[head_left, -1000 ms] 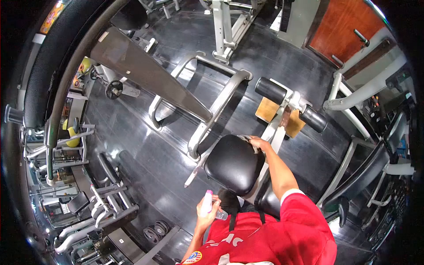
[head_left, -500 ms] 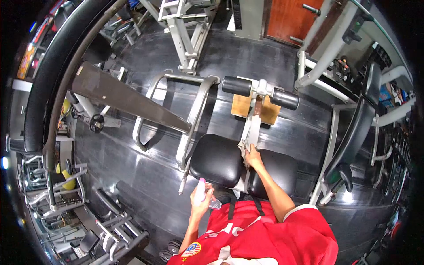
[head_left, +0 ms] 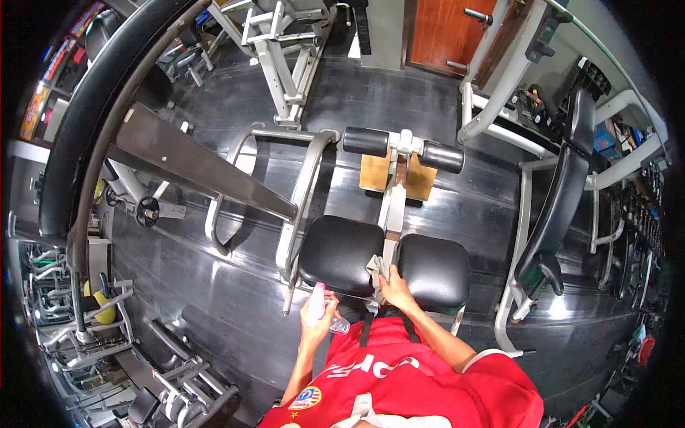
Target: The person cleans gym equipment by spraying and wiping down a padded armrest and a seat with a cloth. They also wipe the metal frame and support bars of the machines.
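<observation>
My left hand [head_left: 314, 322] is closed around a spray bottle [head_left: 340, 326] with a clear body and a white and pink head, held low in front of the red shirt. A greyish-beige cloth [head_left: 375, 269] is in my right hand [head_left: 395, 289], whose fingers close on it at the light metal frame bar [head_left: 389, 250]. That bar runs between two black seat pads, the left pad [head_left: 341, 255] and the right pad [head_left: 434, 272]. At its far end sit two black foam rollers [head_left: 366, 141] above a wooden board [head_left: 421, 182].
Left of the bench is a bent metal frame [head_left: 305, 182] with a long brown beam [head_left: 203, 160] and a curved black pad [head_left: 64, 135]. A black backrest [head_left: 556, 207] on a machine stands to the right. Dark rubber flooring [head_left: 235, 299] lies beneath everything.
My right hand has moved the cloth nearer to me along the frame bar. The spray bottle stays in my left hand. The camera view has shifted slightly.
</observation>
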{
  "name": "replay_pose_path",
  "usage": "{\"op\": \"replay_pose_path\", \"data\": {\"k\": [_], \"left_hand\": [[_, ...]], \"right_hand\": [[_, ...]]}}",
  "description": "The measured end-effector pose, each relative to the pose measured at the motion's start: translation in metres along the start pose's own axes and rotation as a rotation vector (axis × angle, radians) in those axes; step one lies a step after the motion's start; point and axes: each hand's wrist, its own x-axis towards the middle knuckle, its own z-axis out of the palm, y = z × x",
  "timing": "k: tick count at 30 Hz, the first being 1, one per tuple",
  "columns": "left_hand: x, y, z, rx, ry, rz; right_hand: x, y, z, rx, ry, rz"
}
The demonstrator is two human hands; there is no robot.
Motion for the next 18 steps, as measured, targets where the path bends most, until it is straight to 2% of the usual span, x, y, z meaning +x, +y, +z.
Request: {"op": "replay_pose_path", "data": {"k": [3, 5, 6, 7, 9, 10, 11, 13, 14, 15, 17, 18], "left_hand": [[0.0, -0.002, -0.004, -0.039, 0.025, -0.001], [0.0, 0.0, -0.007, -0.048, 0.053, 0.021], [0.001, 0.001, -0.008, -0.059, 0.076, 0.041], [0.001, 0.002, -0.011, -0.06, 0.083, 0.041], [0.001, 0.003, -0.018, 0.006, 0.076, 0.062], [0.0, 0.001, -0.019, 0.005, 0.081, 0.059], [0.0, -0.002, -0.021, 0.018, 0.095, 0.062], [-0.001, -0.003, -0.022, 0.03, 0.108, 0.063], [-0.002, 0.0, -0.022, 0.045, 0.096, 0.062], [-0.002, 0.002, -0.023, 0.061, 0.085, 0.063], [-0.005, 0.004, -0.021, 0.046, 0.093, 0.044], [-0.005, 0.005, -0.021, 0.028, 0.103, 0.024]], "right_hand": [[0.003, 0.02, 0.006, -0.002, -0.002, 0.009], [0.01, 0.043, 0.017, 0.222, 0.065, -0.013], [0.002, 0.025, 0.002, 0.313, 0.047, 0.06], [0.007, 0.023, -0.007, 0.55, -0.053, -0.047], [0.023, 0.026, -0.004, 0.629, 0.189, -0.073], [0.013, -0.008, -0.021, 0.384, 0.352, -0.227], [0.019, -0.019, -0.025, 0.345, 0.376, -0.291], [0.035, -0.024, -0.009, 0.253, 0.342, -0.208], [0.038, -0.024, 0.0, 0.04, 0.258, -0.13], [0.041, -0.012, 0.02, -0.136, 0.386, -0.436], [0.023, -0.018, 0.028, -0.262, 0.402, -0.669], [0.014, -0.025, 0.025, -0.262, 0.402, -0.67]]}}
